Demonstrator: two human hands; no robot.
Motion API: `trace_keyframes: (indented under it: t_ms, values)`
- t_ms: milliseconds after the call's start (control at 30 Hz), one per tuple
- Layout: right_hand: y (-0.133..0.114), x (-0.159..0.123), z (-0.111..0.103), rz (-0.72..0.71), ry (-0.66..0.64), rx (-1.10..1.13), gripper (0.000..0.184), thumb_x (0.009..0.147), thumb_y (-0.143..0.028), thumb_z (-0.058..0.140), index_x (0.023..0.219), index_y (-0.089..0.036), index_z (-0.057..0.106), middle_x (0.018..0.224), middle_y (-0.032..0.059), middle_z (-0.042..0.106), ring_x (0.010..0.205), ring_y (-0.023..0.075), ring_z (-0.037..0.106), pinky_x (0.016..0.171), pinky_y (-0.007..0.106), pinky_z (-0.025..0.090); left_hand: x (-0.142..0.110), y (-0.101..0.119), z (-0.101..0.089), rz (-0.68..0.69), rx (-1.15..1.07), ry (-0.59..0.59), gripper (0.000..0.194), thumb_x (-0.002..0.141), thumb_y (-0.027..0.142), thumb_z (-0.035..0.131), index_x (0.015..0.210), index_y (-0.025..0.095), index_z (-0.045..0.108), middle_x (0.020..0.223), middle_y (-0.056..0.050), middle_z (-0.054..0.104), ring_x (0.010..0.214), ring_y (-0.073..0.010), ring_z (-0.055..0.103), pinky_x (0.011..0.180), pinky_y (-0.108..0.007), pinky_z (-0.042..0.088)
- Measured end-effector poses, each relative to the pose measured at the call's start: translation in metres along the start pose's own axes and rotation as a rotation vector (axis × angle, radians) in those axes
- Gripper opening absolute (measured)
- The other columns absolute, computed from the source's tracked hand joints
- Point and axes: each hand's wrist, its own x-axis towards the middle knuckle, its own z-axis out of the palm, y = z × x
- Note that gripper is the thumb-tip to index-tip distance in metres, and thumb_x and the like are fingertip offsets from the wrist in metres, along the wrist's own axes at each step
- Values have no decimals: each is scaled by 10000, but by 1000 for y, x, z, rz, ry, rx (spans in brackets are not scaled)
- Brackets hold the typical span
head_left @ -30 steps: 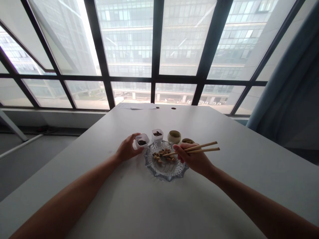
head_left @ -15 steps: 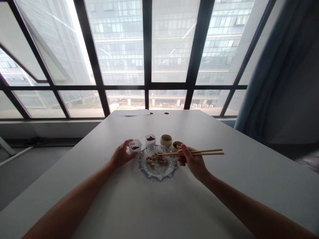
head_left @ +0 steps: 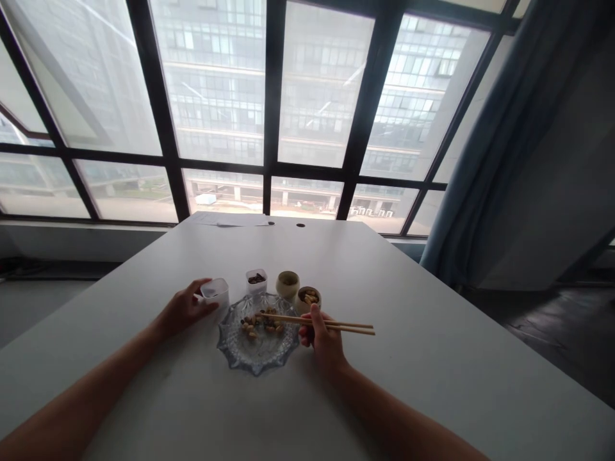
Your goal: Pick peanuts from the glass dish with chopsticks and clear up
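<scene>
My left hand (head_left: 185,312) curls its thumb and fingers round a small white cup (head_left: 216,296) at the left rim of a scalloped glass dish (head_left: 254,363). Little of that cup's inside shows. Wooden chopsticks (head_left: 353,328) are gripped in my right hand (head_left: 327,342) at the dish's right side. Their tips reach over mixed nuts and dark seeds (head_left: 273,321) in the dish; I cannot tell whether they pinch any. Behind the dish stand a white cup with dark seeds (head_left: 256,280), a round greenish cup (head_left: 287,285) and a similar cup holding pale shelled-looking pieces (head_left: 308,299).
Everything stands on a white table (head_left: 230,416). Papers (head_left: 228,219) lie at its far edge, near two dark round holes. Beyond it are large framed windows, and a blue curtain (head_left: 485,147) hangs on the right.
The view has turned to the right and tilted, so the dish, cups and hands sit further left and lower. The left cup's dark contents, visible before, now barely show. Both hands keep their holds.
</scene>
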Motion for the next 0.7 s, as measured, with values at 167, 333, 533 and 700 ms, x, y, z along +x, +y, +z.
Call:
trace_keyframes:
  t_ms: [167, 333, 533, 700]
  values:
    - [-1, 1, -2, 46, 45, 47, 624, 609, -750, 739, 695, -143, 626, 488, 12, 585, 369, 104, 485, 365, 209, 354, -6, 0, -2, -23, -51, -32, 828, 722, 724, 574, 1351, 202, 440, 974, -83, 702, 678, -200, 626, 675, -328, 534]
    - [-2, 5, -6, 96, 87, 83, 634, 563, -742, 775, 704, -141, 630, 488, 3, 580, 389, 95, 481, 372, 198, 366, -3, 5, -9, -9, -24, -126, 763, 756, 651, 603, 1339, 183, 449, 878, -64, 696, 665, -192, 615, 679, -319, 526]
    - [-3, 9, -7, 49, 66, 52, 636, 547, -741, 788, 715, -147, 636, 493, 6, 584, 402, 103, 494, 363, 200, 381, 1, 5, -10, 47, -40, -126, 673, 749, 594, 643, 1259, 174, 514, 925, -79, 691, 727, -197, 642, 690, -310, 533]
    - [-2, 14, -12, -18, 94, 5, 617, 574, -727, 787, 730, -147, 647, 508, 15, 596, 411, 115, 510, 369, 213, 407, 3, -1, -1, 141, -63, -44, 602, 754, 508, 676, 1240, 202, 495, 1063, -109, 684, 870, -220, 656, 767, -350, 545]
